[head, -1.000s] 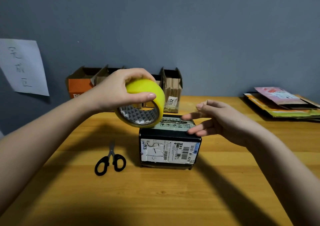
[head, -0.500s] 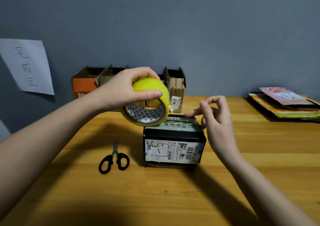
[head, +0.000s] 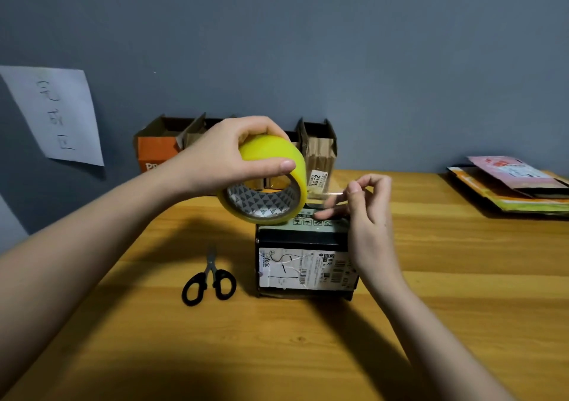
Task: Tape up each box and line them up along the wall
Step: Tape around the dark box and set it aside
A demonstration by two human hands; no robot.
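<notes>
A small black box (head: 303,242) with a white shipping label on its near side stands in the middle of the wooden table (head: 431,293). My left hand (head: 228,157) grips a yellow tape roll (head: 271,179) just above the box's left top edge. A clear strip of tape (head: 326,196) stretches from the roll to my right hand (head: 366,212), which pinches its free end over the box's right top. Open cardboard boxes stand against the wall behind: an orange one (head: 154,154) and a brown one (head: 320,160), others partly hidden by my left hand.
Black-handled scissors (head: 209,280) lie on the table left of the box. A stack of flat mailers and envelopes (head: 511,185) sits at the far right. A white paper sheet (head: 58,114) with writing hangs on the grey wall (head: 338,46) at left.
My right hand left the box top, rose to the roll, pinched the tape end and pulled out a short clear strip to the right. The roll stayed in my left hand.
</notes>
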